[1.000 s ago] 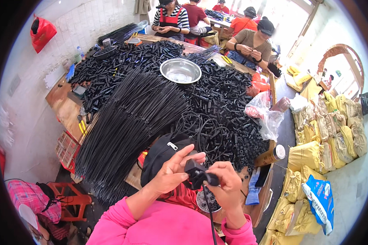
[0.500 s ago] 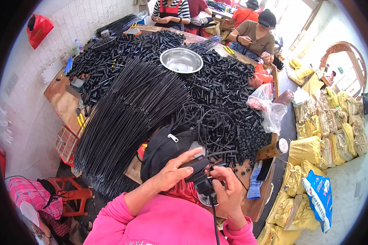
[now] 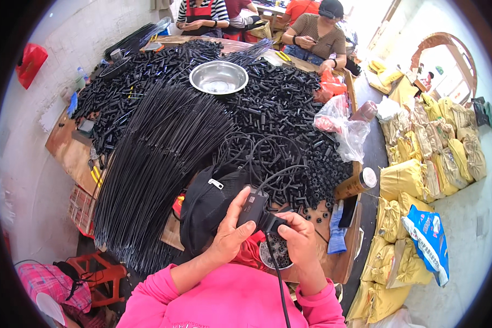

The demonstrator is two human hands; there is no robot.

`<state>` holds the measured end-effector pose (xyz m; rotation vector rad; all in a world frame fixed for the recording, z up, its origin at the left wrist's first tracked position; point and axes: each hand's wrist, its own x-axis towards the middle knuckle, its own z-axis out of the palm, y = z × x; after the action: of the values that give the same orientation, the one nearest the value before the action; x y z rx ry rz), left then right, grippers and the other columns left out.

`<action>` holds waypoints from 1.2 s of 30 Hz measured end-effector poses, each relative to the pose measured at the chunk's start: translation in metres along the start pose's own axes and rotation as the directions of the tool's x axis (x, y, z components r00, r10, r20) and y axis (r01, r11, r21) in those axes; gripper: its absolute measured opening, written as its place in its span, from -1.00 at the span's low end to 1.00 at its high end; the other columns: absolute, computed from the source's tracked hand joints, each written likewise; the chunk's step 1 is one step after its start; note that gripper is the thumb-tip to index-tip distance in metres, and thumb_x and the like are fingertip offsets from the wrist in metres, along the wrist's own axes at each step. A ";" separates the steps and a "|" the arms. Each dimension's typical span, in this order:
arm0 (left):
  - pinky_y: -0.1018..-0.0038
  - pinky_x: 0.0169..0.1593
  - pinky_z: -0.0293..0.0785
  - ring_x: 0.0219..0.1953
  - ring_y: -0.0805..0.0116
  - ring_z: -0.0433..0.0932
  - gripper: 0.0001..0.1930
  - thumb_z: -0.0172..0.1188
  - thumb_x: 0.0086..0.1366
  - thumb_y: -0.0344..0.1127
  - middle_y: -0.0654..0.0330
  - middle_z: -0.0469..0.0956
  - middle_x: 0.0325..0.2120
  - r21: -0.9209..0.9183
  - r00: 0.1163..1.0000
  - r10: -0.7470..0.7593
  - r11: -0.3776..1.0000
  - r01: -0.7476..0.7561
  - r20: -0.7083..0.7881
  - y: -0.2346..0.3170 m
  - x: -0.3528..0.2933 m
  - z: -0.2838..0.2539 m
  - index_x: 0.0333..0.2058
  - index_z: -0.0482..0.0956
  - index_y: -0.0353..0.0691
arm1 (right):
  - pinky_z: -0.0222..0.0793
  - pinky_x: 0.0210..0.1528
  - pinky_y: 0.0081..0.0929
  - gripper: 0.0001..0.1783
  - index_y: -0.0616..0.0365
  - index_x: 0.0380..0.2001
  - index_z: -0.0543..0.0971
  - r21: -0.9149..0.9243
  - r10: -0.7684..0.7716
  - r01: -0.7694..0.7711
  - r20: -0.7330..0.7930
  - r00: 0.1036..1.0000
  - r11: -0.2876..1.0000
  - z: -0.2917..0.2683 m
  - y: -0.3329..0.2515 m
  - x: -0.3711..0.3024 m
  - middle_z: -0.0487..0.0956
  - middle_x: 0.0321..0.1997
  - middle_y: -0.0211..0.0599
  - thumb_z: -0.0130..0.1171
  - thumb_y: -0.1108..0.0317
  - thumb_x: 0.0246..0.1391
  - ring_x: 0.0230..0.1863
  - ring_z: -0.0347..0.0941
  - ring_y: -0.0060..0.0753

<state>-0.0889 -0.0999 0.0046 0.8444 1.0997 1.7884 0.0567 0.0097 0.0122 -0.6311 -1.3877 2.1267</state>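
Observation:
In front of my chest, my left hand [image 3: 234, 232] grips a black box-shaped device [image 3: 252, 206] between thumb and fingers. A thick black cable runs from its top toward the pile. My right hand [image 3: 299, 240] pinches a smaller black block [image 3: 271, 223] that touches or joins the device; which one I cannot tell. A black cord [image 3: 280, 284] hangs down from between the hands. A black mesh bag [image 3: 205, 210] with a white zipper pull lies just beyond my left hand. Partly hidden under my right hand is a bowl of small parts [image 3: 276, 256].
A large bundle of thin black rods [image 3: 164, 147] and heaps of black tubular parts [image 3: 279, 93] cover the table. A steel bowl [image 3: 218, 77] sits on top. A brown cup [image 3: 355, 183] and blue cloth [image 3: 337, 235] lie right. Yellow sacks [image 3: 402, 183] line the right; other people sit across.
The black device has turned more upright, showing its labelled side. My right hand has dropped a little with the smaller block. The whole view has shifted slightly.

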 end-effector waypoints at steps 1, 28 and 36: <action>0.44 0.25 0.02 0.18 0.34 0.17 -0.22 0.09 0.26 -0.20 0.04 0.13 0.17 -0.064 1.000 -0.007 0.998 0.006 -0.011 0.002 -0.001 0.004 0.30 -0.15 -0.32 | 0.35 -0.17 -0.63 -0.80 0.30 -0.26 0.53 0.049 0.044 -0.043 -0.014 0.999 0.998 -0.005 0.003 0.002 0.56 -0.26 -0.35 0.16 0.53 -0.02 -0.24 0.45 -0.61; 0.35 0.22 0.21 0.15 0.22 0.29 0.04 0.40 -0.04 -0.44 -0.03 0.19 0.11 0.045 0.997 -0.034 0.998 0.038 -0.071 0.003 -0.008 0.026 0.27 -0.21 -0.36 | 0.48 -0.43 -0.61 -0.80 0.17 -0.23 0.45 0.465 0.118 -0.117 0.028 0.993 0.878 -0.021 0.007 0.029 0.57 -0.34 -0.33 0.17 0.37 0.09 -0.40 0.53 -0.54; 0.30 0.21 0.24 0.14 0.20 0.30 -0.04 0.32 0.04 -0.47 -0.05 0.22 0.10 -0.066 0.995 -0.038 0.997 0.032 -0.087 0.005 0.002 0.015 0.26 -0.20 -0.37 | 0.41 -0.45 -0.67 -0.77 0.21 -0.17 0.46 0.338 0.100 -0.100 0.018 0.995 0.936 -0.014 -0.014 0.023 0.55 -0.36 -0.39 0.14 0.42 0.09 -0.46 0.46 -0.65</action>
<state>-0.0784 -0.0944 0.0147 0.7094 1.1000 1.8369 0.0509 0.0392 0.0178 -0.5721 -0.9694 2.3718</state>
